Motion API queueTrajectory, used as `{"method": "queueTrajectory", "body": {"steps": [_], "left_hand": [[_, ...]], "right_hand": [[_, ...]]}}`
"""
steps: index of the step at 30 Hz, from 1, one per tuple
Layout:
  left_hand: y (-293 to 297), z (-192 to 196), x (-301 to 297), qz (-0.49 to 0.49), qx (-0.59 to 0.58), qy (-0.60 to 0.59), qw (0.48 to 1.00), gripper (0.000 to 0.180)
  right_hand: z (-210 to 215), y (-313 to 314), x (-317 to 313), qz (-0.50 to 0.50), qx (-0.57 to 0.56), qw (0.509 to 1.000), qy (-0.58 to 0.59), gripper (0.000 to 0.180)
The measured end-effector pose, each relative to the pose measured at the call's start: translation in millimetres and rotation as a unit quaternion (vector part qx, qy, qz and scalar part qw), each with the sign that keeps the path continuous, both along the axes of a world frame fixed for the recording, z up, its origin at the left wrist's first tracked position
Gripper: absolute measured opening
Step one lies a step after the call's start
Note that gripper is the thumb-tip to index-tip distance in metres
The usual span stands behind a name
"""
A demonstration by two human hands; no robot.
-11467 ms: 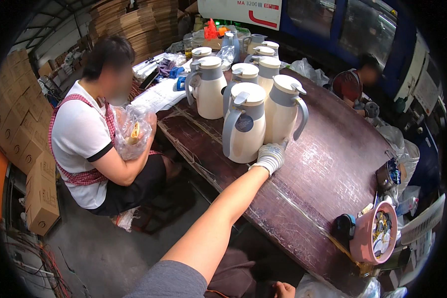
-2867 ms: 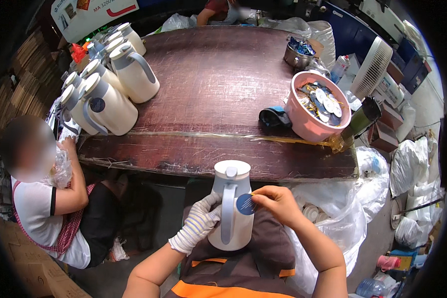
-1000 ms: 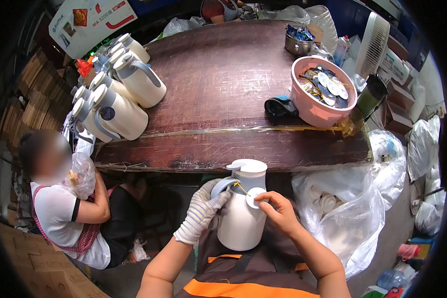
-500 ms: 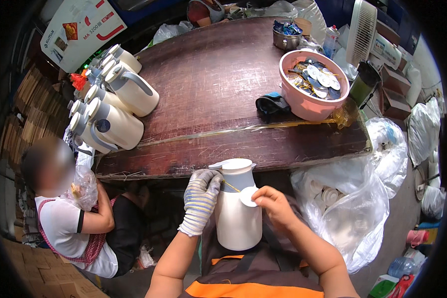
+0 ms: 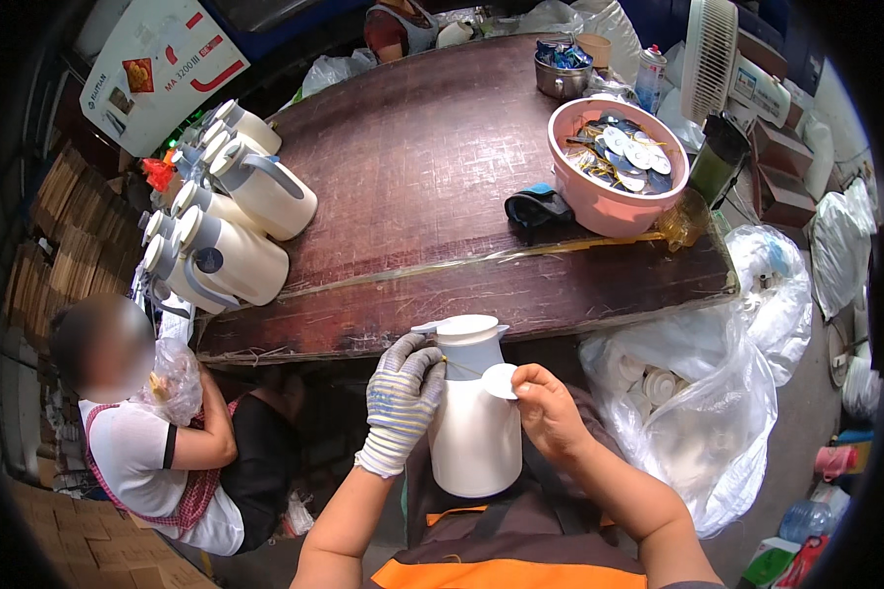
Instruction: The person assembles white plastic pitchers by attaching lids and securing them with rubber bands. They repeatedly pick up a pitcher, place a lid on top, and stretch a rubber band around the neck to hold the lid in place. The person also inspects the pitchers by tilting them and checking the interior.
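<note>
In the lower centre I see the jug [image 5: 476, 442]; the right hand [image 5: 553, 412] pinches the white tag [image 5: 499, 381], the left hand [image 5: 402, 398]'s grip I cannot tell. Hard pulling could, I think, snap the cord [image 5: 464, 367].

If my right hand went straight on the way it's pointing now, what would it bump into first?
Past the round white tag it pinches, your right hand would probably meet the upper part of the jug, though the depth between them is hard to judge.
</note>
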State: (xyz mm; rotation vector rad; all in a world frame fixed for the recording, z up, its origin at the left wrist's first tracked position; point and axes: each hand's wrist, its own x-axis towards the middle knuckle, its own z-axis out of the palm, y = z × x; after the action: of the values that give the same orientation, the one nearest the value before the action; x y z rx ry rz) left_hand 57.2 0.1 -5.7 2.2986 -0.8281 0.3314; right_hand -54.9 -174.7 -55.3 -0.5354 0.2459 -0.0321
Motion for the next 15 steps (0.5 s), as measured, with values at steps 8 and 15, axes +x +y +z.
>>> {"method": "queueTrajectory", "body": {"steps": [8, 15], "left_hand": [[2, -1, 3, -0.024, 0.009, -0.055, 0.998, 0.020], [1, -6, 2, -0.009, 0.014, -0.037, 0.999, 0.018]], "right_hand": [[2, -3, 1, -0.013, 0.052, 0.998, 0.028, 0.013], [8, 7, -1, 0.013, -0.049, 0.999, 0.004, 0.010]]}}
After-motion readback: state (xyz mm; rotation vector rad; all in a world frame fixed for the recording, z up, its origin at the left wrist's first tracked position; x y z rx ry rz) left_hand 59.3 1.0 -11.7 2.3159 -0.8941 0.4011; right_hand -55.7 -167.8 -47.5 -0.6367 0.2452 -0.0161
